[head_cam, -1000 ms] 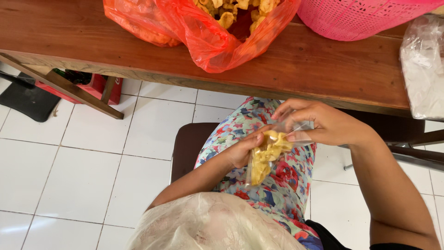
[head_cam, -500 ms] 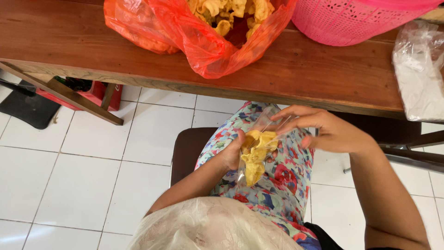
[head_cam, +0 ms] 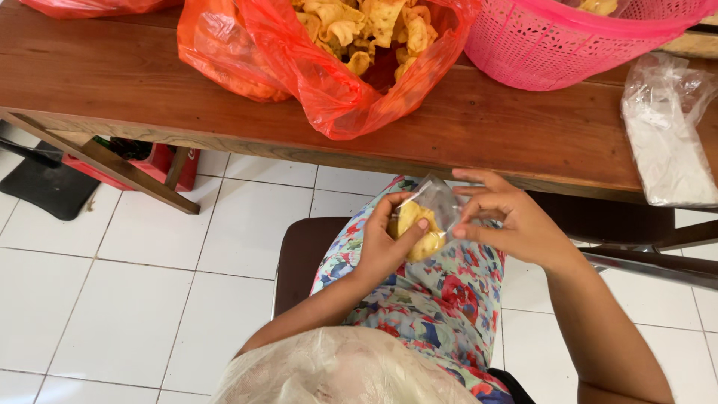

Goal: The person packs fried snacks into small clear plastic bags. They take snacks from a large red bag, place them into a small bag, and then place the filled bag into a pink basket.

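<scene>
Long brown wooden table [head_cam: 479, 131]: running across the top of the view, carrying every item below but the last three.

Large orange plastic bag [head_cam: 329, 75]: lying open on the table's middle, showing pale yellow curled crackers [head_cam: 366, 30].

Pink perforated plastic basket [head_cam: 553, 45]: standing on the table just right of the orange bag.

Clear plastic bag of white material [head_cam: 669, 142]: lying at the table's right end, below the basket.

Second orange bag [head_cam: 90, 6]: sitting at the table's far left corner, mostly out of view.

Right hand [head_cam: 516, 221]: hovering just below the table's front edge, over a floral-clothed lap; thumb and forefinger are pinching the pouch's upper right edge, remaining fingers [head_cam: 482, 179] spreading loosely.

Left hand [head_cam: 389, 243]: working just left of the right hand, fingers curling around and gripping the pouch from the side.

Small clear plastic pouch [head_cam: 428, 221]: being held between both hands below the table's edge, off the table, containing yellow crackers.
</scene>
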